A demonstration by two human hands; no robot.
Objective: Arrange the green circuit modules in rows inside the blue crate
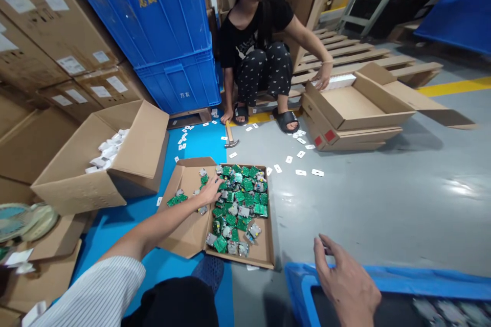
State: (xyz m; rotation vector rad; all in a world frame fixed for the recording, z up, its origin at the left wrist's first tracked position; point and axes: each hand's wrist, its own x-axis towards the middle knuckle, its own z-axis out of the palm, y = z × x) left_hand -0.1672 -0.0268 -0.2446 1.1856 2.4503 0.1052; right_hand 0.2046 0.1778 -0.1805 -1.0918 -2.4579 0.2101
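My left hand reaches over the left side of a shallow cardboard box, its fingertips at the edge of a pile of green circuit boards with grey parts. The fingers look apart, and I see nothing held in them. A few more boards lie on the box's folded-out lid. My right hand hovers at the near rim of a blue crate, thumb and fingers apart, holding nothing I can see. Inside that crate, rows of blurred grey parts show at the lower right.
Opposite me a person squats, one hand by a hammer, the other at stacked open cartons. White plates are scattered on the floor. Left stand a carton of white pieces, tall blue bins and a fan.
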